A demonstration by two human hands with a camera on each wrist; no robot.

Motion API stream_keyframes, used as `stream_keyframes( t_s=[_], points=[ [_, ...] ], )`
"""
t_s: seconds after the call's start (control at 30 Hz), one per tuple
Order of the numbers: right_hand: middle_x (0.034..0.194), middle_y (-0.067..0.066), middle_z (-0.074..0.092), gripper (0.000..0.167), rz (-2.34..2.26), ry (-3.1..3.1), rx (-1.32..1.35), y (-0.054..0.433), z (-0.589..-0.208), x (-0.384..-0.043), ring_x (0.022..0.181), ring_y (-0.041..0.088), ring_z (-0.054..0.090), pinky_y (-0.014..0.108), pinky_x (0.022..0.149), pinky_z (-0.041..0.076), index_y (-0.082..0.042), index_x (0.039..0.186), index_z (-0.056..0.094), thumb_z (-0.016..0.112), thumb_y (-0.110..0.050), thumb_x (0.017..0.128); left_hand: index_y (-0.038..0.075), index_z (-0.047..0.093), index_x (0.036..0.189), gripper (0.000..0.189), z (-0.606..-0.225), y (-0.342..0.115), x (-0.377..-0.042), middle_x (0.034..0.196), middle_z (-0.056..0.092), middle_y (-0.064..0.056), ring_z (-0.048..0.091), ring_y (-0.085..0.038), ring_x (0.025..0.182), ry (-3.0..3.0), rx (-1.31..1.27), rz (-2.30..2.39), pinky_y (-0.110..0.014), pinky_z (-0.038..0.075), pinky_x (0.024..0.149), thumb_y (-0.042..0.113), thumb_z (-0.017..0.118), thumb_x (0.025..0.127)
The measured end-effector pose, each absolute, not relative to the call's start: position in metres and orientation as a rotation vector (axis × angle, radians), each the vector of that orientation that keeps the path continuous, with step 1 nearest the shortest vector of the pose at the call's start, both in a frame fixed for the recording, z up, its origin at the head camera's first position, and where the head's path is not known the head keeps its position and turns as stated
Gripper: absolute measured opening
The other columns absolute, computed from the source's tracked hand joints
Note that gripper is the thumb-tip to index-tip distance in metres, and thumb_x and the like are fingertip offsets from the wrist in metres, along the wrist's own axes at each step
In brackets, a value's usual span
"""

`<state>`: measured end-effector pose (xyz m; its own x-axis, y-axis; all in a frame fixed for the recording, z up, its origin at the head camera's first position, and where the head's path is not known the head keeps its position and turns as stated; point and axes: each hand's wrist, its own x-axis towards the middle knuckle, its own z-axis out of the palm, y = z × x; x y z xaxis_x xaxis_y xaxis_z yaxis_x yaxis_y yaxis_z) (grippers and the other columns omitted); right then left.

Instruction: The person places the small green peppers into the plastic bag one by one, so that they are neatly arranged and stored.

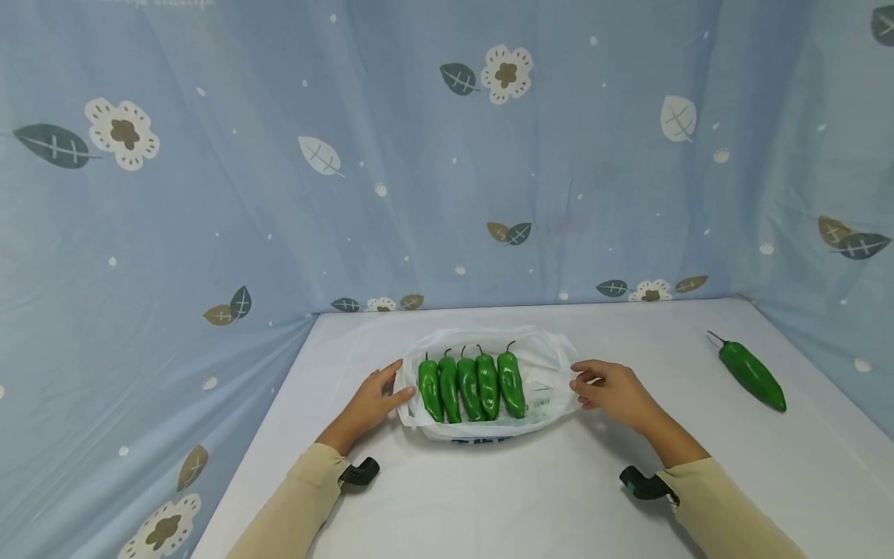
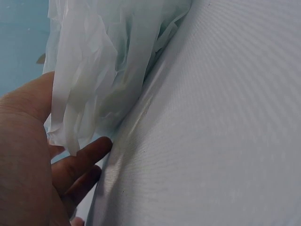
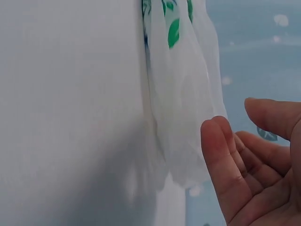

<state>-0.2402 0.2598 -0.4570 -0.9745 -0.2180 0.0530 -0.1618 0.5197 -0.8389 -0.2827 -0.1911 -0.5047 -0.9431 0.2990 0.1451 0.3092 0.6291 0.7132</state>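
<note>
A white plastic bag (image 1: pixel 552 357) lies on the table with its mouth spread wide. Several green chili peppers (image 1: pixel 486 384) sit side by side in it, stems pointing away from me. At the bag's left rim is my left hand (image 1: pixel 373 400). In the left wrist view, the edge of the plastic (image 2: pixel 89 84) hangs between that hand's thumb and its loosely extended fingers (image 2: pixel 80 162). My right hand (image 1: pixel 615 392) is beside the right rim. Its thumb and fingers (image 3: pixel 221 160) are apart in the right wrist view, with nothing held between them.
One more green chili pepper (image 1: pixel 753 376) lies by itself toward the right edge of the white table (image 1: pixel 489 497). A blue cloth (image 1: pixel 391 171) printed with leaves and flowers hangs behind and at both sides. Black wrist cameras (image 1: pixel 359 471) stick out from the sleeves.
</note>
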Motion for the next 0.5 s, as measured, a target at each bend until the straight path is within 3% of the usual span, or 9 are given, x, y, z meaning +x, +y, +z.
stream_keyframes(
  t_s=[0.5],
  points=[
    [0.106, 0.017, 0.064, 0.050, -1.312, 2.807, -0.300, 0.304, -0.444, -0.238, 0.081, 0.025, 0.069, 0.032, 0.068, 0.058, 0.009, 0.132, 0.052, 0.066, -0.021, 0.095, 0.011, 0.038, 0.151, 0.077, -0.507, -0.193, -0.282, 0.147, 0.044, -0.016, 0.017, -0.047, 0.141, -2.829, -0.504, -1.273, -0.059, 0.006, 0.113, 0.051, 0.064, 0.090]
  ],
)
